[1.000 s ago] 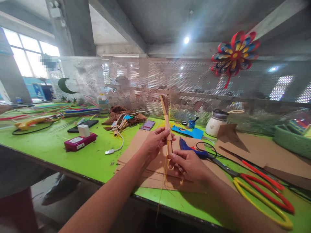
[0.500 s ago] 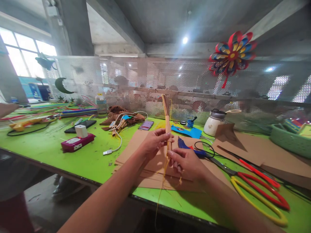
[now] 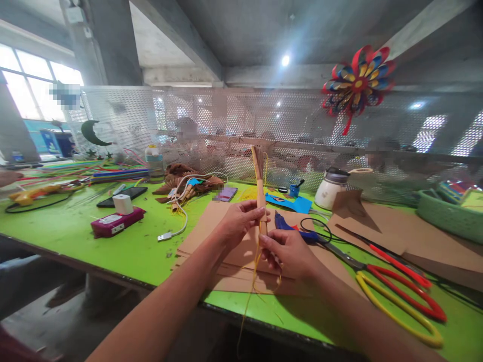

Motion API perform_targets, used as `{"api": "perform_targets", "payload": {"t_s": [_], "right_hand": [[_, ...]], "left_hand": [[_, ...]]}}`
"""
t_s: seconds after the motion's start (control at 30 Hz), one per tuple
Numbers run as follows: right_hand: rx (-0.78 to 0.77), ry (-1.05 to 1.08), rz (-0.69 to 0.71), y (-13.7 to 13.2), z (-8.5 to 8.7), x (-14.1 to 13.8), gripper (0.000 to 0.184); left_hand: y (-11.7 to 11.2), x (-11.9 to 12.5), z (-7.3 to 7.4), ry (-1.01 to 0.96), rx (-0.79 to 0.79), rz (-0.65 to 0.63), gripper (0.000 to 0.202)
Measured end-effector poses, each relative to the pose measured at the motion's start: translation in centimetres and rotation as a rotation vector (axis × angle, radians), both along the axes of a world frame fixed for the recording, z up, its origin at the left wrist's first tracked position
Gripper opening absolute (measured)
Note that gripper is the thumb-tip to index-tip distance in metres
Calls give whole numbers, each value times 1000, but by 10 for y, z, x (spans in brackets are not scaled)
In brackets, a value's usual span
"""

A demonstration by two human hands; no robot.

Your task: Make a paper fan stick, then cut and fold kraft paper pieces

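Note:
A narrow bundle of pleated brown paper (image 3: 260, 187) stands upright between my hands, its top fanned slightly. My left hand (image 3: 241, 221) is closed around its middle. At the lower end, my right hand (image 3: 285, 249) pinches the bundle, fingers curled near the yellow string (image 3: 255, 274). Loose string hangs below toward the table edge, and a loop of it dangles under my right hand. Beneath both hands lies a stack of brown paper sheets (image 3: 206, 236). Just right of the bundle rests a blue glue gun (image 3: 292, 229), partly behind my right hand.
Large scissors (image 3: 400, 296) with red and yellow handles lie at right. A white jar (image 3: 331, 190) and a green basket (image 3: 445, 216) stand farther back. Left are a maroon box (image 3: 117, 222), a white cable (image 3: 184, 221) and pleated brown pieces (image 3: 190, 183). A perforated screen (image 3: 234, 115) borders the table.
My hands keep hold of the bundle in nearly the same place. The loose string under my right hand now hangs in a wider loop. The view has shifted slightly.

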State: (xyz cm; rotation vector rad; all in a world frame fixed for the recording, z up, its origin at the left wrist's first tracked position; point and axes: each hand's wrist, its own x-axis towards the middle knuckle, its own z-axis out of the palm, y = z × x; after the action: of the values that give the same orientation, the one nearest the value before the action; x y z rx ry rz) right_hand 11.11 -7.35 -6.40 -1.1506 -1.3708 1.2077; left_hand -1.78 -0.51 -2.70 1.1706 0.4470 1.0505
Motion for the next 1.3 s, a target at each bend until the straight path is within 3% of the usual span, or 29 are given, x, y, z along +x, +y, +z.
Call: {"api": "perform_targets", "payload": {"t_s": [0.3,0.6,0.77,0.93,1.17,1.3], "right_hand": [[103,6,-41,-2,13,1,46],[115,-20,-109,-1,10,-1,50],[33,-26,-59,1,8,-1,48],[-60,5,1,0,4,-3,42],[-80,79,-9,3,-3,-1,42],[-82,98,-38,3,0,-1,45]], "left_hand": [[-4,1,-4,50,67,-128,25],[-1,2,-7,69,54,-131,24],[3,0,-5,14,-5,-78,22],[10,-1,-6,-23,-68,6,9],[6,-2,-3,-1,-133,-55,4],[4,-3,0,-18,-154,-106,13]]}}
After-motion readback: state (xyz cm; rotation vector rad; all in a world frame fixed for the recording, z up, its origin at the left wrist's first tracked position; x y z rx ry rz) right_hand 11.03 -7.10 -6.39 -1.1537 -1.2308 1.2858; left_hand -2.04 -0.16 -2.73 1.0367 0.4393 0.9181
